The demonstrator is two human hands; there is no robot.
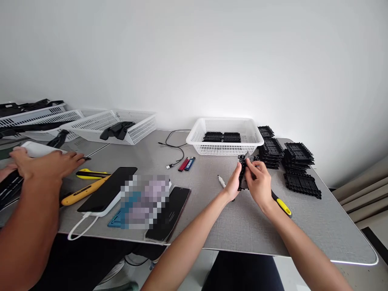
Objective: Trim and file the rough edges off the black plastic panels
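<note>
Above the table, in front of the white basket, a ridged black plastic part is held between my two hands. My left hand grips its left side, fingers mostly hidden behind it. On its upper face press the closed fingers of my right hand. A small greyish bit shows at the right fingertips; its kind is unclear. Partly hidden under my right hand lies a black-and-yellow handle. Left of my hands rests a white marker.
The white basket holds black ridged parts. More stand in stacks at right. Two lighters, a cable, phones and a yellow cutter lie leftward. A co-worker's hand handles a white object near other baskets.
</note>
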